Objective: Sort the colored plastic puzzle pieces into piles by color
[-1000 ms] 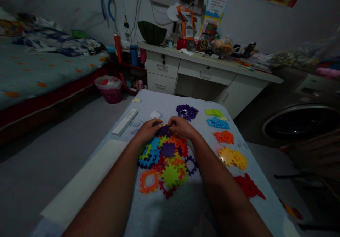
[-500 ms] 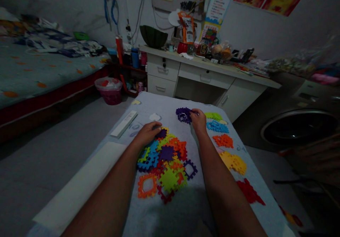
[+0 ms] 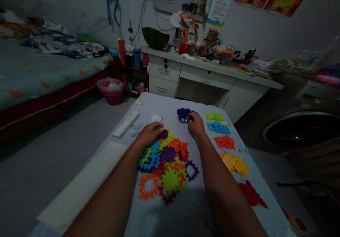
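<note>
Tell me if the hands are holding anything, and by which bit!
I can't tell: the left hand is at the left edge of a purple piece, the right hand at the right side of the purple pile.

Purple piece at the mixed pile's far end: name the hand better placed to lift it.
Likely the left hand: it is at that purple piece, while the right hand is at the separate purple pile.

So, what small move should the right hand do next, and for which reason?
Probably the right hand should leave the purple pile and take the purple piece at the left hand's fingertips: that piece lies in the mixed pile, while the right fingers are at a group of its own colour.
</note>
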{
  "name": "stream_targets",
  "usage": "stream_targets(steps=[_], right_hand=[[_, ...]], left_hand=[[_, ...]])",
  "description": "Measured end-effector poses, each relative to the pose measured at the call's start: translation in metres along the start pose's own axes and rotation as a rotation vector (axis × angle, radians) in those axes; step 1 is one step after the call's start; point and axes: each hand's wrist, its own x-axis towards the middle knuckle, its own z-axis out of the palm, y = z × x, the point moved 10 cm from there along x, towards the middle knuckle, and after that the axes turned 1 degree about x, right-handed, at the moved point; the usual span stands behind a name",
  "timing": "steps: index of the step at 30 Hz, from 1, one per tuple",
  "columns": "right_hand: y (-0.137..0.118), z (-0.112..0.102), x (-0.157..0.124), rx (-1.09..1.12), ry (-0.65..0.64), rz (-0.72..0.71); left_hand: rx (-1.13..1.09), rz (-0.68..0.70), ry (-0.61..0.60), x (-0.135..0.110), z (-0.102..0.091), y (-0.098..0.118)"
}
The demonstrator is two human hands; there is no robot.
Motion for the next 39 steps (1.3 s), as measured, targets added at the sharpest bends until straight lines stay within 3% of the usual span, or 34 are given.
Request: stream_targets(steps=[4,6,9,13,16,21,26,39], right_hand=[[-0.016,-0.01,-0.002,-0.009,0.034,-0.042],[-0.032,-0.009,-0.002,0.014,-0.01,-0.091],[-0.061,0.007,-0.008,0.061,-0.171,-0.158],[-0.101,0.043,-0.033,0.077,-0.479,-0.275],[-0.117,0.063,-0.051,0.0,-0.597,-0.346],[-0.119,0.076,-0.058,-0.122,-0.59,-0.362],[-0.114,0.079,-0.057,-0.09,-0.606,-0.334],[-0.093,0.044,-0.031,0.086,-0.493,-0.228]], left_hand=[[-0.014,0.0,0.01,0.0,0.0,-0.001],[-0.002,0.001,0.008,0.0,0.001,-0.001],[0.016,0.025,0.068,0.003,-0.005,-0.002],[-0.014,0.082,0.248,0.007,-0.025,-0.006],[-0.041,0.051,0.299,0.009,-0.033,-0.013],[-0.028,0.024,0.274,0.01,-0.031,-0.015],[-0.021,0.026,0.253,0.01,-0.027,-0.016],[-0.005,0.008,0.217,0.008,-0.024,-0.013]])
